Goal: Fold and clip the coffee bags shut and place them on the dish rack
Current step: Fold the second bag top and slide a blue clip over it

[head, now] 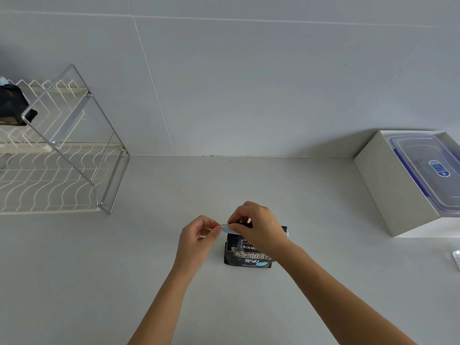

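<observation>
A black coffee bag (249, 255) with gold and white lettering stands upright on the grey counter, centre front. A pale blue clip (226, 227) lies across its folded top. My left hand (199, 239) pinches the clip's left end. My right hand (257, 226) covers the bag's top and grips the clip and fold there. A two-tier wire dish rack (74, 170) stands at the far left. On its upper tier sits another black coffee bag (13, 105), with a pale blue clip on its top at the frame edge.
A white open box (388, 190) holding a clear plastic container with a blue-edged lid (428, 168) stands at the right against the tiled wall. A small silvery item (456, 260) lies at the right frame edge. Bare counter stretches between the rack and the bag.
</observation>
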Available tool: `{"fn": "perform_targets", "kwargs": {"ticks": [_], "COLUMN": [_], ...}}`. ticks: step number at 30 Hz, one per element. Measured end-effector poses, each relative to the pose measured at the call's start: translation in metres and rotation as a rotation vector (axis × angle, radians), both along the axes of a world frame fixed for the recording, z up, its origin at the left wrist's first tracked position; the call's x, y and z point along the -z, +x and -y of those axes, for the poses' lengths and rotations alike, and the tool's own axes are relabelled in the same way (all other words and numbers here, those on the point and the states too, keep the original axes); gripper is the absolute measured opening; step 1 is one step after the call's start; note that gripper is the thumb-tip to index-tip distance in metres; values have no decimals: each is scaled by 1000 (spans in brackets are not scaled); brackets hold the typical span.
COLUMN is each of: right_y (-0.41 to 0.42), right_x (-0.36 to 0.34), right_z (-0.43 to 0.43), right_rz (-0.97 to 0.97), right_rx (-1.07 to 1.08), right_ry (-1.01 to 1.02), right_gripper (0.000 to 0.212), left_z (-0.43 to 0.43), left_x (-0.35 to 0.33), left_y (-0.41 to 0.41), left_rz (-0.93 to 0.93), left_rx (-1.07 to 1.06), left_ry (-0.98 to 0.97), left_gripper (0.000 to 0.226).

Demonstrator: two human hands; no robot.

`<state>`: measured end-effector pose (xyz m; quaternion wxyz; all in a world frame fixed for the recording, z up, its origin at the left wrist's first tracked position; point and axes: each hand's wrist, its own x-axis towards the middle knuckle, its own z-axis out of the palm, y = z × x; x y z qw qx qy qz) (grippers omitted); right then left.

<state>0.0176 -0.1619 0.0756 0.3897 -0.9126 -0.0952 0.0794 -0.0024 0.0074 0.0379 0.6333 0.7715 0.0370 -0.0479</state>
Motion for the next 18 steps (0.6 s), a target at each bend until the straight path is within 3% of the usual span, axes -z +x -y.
{"fn": "perform_targets", "kwargs": {"ticks": [5, 10, 13, 16, 18], "right_y": [-3, -14, -21, -32, -28], "right_x": [-6, 3, 4, -7, -22], "right_z": [-4, -14, -13, -13, -18], "right_rz": [48, 251, 269, 278, 409], "right_rx": [-65, -37, -95, -80, 2], "right_ry": [-98, -225, -248, -99, 32], "right_gripper": [6, 12, 15, 13, 8], "left_z": [8, 16, 18, 21, 23], "left_x": [0, 0, 1, 5, 9], "left_y": [-4, -11, -12, -12, -11], "left_rz": [-106, -228, -282, -347, -368], "left_rx": [8, 47, 34, 13, -52], "left_ry": [-115, -112, -103, -86, -115], "left_gripper": [12, 19, 17, 14, 15]}}
